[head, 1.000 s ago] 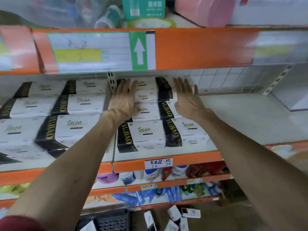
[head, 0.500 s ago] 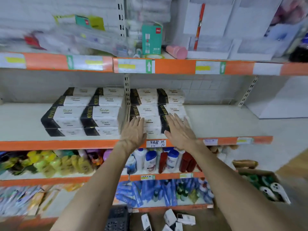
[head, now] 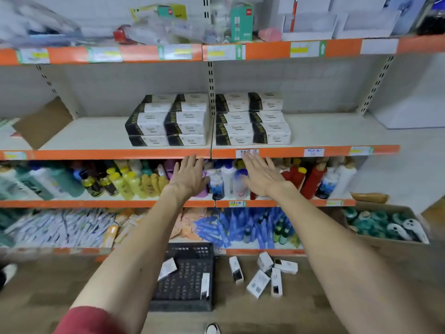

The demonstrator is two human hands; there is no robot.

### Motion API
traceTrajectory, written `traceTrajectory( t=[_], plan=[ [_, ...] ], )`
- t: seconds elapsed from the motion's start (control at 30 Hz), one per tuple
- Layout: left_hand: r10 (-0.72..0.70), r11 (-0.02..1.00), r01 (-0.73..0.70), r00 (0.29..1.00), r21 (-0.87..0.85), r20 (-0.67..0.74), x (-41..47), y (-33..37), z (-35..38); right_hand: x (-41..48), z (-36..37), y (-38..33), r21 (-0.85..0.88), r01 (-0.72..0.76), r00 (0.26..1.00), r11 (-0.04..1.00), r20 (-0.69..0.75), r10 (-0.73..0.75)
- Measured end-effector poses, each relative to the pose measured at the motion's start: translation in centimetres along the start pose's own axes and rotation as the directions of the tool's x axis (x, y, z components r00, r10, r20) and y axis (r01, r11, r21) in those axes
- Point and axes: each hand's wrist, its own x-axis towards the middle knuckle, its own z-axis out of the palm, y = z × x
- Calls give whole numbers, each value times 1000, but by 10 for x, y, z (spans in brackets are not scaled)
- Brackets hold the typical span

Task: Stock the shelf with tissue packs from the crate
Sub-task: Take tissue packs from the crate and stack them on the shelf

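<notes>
Black-and-white tissue packs stand in two stacked groups in the middle of a white shelf with an orange front edge. My left hand and my right hand hang flat with fingers spread just below that edge, in front of the bottles, holding nothing. On the floor below stands a black plastic crate with two packs visible in it, one at its left and one at its right side. Several more tissue packs lie scattered on the floor to the crate's right.
Bottles fill the shelf under the tissues, and blue and white packets the one below. A cardboard piece leans at the tissue shelf's left. A cardboard box of green items sits on the floor at the right. A shoe tip shows at the bottom.
Both hands came off the stacked packs and dropped below the shelf edge. The view pulled back and down, bringing the crate and floor packs into sight.
</notes>
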Motion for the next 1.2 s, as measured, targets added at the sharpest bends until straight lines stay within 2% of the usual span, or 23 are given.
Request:
traceTrajectory(
  t=[0.27, 0.47, 0.6, 0.8, 0.93, 1.07, 1.2],
  plan=[
    [-117, 993, 117, 993, -11, 23, -53, -94, 16, 13, 40, -82, 41, 108, 989, 993, 100, -111],
    [-227, 974, 228, 962, 12, 149, -73, -203, 39, 59, 85, -183, 68, 200, 960, 977, 186, -209],
    [-234, 972, 233, 950, 31, 206, -62, -274, 65, 91, 115, -239, 90, 202, 951, 975, 222, -217],
    [-156, 986, 165, 940, -4, 304, -26, -334, 112, 123, 158, -282, 159, 118, 961, 980, 231, -153],
    [-61, 996, 85, 912, -41, 405, -19, -332, 160, 114, 201, -270, 177, -11, 953, 984, 301, -43],
    [0, 991, 66, 871, -118, 492, -17, -321, 214, 100, 247, -254, 123, -119, 905, 985, 422, 57],
    [29, 984, 68, 845, -162, 534, -24, -314, 276, 96, 318, -244, 136, -190, 888, 972, 447, 110]
  ],
)
